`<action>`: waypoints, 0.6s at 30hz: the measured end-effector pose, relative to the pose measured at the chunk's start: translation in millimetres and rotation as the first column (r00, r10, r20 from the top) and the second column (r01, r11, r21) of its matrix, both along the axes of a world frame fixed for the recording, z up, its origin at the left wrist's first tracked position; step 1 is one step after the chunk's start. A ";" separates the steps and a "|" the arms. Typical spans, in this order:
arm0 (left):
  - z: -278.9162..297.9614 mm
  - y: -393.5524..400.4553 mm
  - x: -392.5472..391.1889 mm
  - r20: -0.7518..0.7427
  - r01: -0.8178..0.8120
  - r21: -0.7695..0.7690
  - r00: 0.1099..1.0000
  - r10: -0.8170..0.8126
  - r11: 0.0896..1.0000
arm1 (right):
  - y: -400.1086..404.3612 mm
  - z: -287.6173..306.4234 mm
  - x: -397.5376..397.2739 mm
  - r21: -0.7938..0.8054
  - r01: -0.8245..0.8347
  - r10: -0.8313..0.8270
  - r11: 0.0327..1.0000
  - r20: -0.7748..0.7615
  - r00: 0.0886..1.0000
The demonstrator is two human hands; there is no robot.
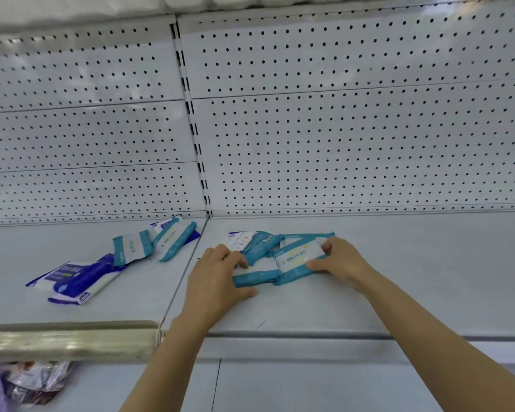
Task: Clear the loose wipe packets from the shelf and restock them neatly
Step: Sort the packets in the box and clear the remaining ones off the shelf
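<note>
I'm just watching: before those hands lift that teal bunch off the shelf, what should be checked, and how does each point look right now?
1. Right hand grips a teal packet by its end: ok.
2. Left hand rests on the flat teal packet; a real grip: cannot tell.
3. Bunch gathered into one tidy stack: not ok, packets behind still splay out.
4. Shelf around the bunch free of obstacles: ok.
5. Left pile and the blue pack collected: not ok, both lie loose.
</note>
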State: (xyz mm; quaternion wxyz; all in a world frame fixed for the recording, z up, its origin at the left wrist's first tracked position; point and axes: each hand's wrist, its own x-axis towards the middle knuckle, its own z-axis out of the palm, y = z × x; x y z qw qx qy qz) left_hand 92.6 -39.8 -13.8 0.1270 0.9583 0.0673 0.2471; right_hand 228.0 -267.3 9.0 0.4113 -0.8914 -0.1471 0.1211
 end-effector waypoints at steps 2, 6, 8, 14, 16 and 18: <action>-6.4 1.2 -14.5 0.004 -0.126 -0.007 0.992 0.126 0.992 | -4.3 -2.4 -1.7 0.225 0.084 -0.058 0.971 -0.120 0.991; -4.0 -2.7 -18.7 -0.161 -0.221 0.105 0.958 0.236 0.970 | -14.2 4.8 -16.3 0.498 0.211 0.002 0.841 -0.393 0.920; 1.8 -4.2 -15.4 -0.198 -0.195 0.203 0.951 0.236 0.960 | -18.9 3.0 -23.0 0.500 0.158 0.069 0.851 -0.405 0.911; 34.4 5.5 2.8 -0.430 -0.278 -0.458 0.901 0.063 0.845 | -29.5 3.9 -38.5 0.518 0.123 0.118 0.847 -0.408 0.905; 36.0 3.8 15.3 -0.453 -0.381 -0.403 0.873 0.180 0.832 | -35.3 6.5 -41.8 0.499 0.115 0.125 0.859 -0.422 0.898; 37.8 -0.2 23.7 -0.486 -0.455 -0.394 0.841 0.239 0.799 | -42.9 8.1 -42.7 0.491 0.132 0.108 0.861 -0.430 0.896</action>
